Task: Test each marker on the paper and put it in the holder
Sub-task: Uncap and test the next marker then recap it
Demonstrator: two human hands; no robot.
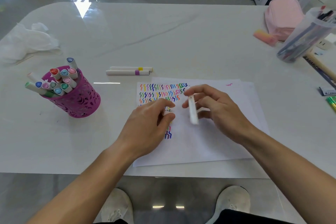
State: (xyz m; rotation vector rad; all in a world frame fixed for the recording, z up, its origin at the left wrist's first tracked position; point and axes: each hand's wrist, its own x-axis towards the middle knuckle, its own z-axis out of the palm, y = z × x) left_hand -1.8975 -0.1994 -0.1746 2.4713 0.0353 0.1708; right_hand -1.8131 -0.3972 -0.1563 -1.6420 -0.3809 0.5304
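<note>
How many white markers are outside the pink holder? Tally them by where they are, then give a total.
Lying on the table above the paper: 2 (yellow-band marker, purple-band marker)
Held in the right hand: 1 (blurred marker)
Total: 3
The left hand pinches a small white piece, probably a cap, which is not counted.

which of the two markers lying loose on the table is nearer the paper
The purple-banded marker: it lies just in front of the yellow-banded marker, on the side towards the paper.
</note>
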